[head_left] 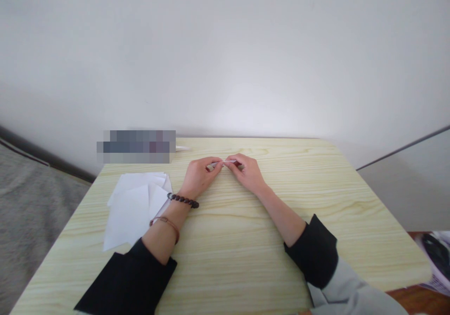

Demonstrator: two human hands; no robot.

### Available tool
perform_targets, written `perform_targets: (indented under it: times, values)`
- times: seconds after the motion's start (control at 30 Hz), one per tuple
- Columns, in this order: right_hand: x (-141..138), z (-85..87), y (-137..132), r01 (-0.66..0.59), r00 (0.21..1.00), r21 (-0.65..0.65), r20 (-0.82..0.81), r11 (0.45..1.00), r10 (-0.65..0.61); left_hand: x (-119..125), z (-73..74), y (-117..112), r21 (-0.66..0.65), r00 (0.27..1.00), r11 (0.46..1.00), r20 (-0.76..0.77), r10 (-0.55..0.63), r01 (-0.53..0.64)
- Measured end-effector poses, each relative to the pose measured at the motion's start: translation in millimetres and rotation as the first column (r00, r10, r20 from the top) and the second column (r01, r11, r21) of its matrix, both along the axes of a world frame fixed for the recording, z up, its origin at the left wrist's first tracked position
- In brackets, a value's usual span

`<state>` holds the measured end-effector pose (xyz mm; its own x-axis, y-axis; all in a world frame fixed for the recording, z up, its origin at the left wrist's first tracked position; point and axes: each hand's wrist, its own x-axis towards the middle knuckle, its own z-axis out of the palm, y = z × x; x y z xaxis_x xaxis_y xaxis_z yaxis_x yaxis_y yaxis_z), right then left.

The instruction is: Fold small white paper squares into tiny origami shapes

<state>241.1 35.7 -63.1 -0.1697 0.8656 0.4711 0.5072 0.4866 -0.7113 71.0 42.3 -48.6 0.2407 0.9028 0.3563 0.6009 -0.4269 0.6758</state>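
Observation:
Both my hands meet near the far middle of a light wooden table (246, 240). My left hand (198, 175) and my right hand (248, 170) each pinch one end of a small folded piece of white paper (222, 163), fingers closed on it just above the tabletop. A dark bead bracelet and a thin red cord sit on my left wrist. Both arms wear black sleeves.
A loose stack of white paper sheets (135, 207) lies on the table's left side, partly under my left forearm. A blurred-out object (137, 146) rests at the far left edge against the white wall. A grey surface lies left of the table; clutter shows at the lower right.

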Motion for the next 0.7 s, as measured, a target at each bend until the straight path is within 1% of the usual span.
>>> perform_targets:
  times: [0.27, 0.43, 0.53, 0.6, 0.7]
  values:
    - [-1.5, 0.6, -1.1, 0.000, 1.000, 0.022, 0.018, 1.000, -0.001, 0.4, -1.4, -0.8, 0.020, 0.999, 1.000, -0.028, 0.021, -0.021]
    - [-1.1, -0.8, -1.3, -0.012, 1.000, 0.025, 0.023, 1.000, 0.012, -0.1, 0.9, -1.2, -0.053, 1.000, 0.999, -0.006, 0.009, -0.010]
    - [-0.5, -0.3, -1.6, -0.013, 1.000, -0.009, -0.008, 1.000, 0.013, -0.6, 3.5, -1.9, -0.130, 1.000, 0.991, 0.022, -0.018, 0.021]
    - [-0.2, 0.8, -1.9, 0.008, 0.999, -0.053, -0.042, 0.999, -0.010, -0.8, 3.9, -1.7, -0.177, 0.998, 0.983, 0.054, -0.044, 0.053]
    - [0.3, 2.4, -1.7, 0.038, 0.993, -0.136, -0.102, 0.990, -0.053, -0.8, 2.4, -0.3, -0.206, 0.991, 0.975, 0.126, -0.054, 0.080]
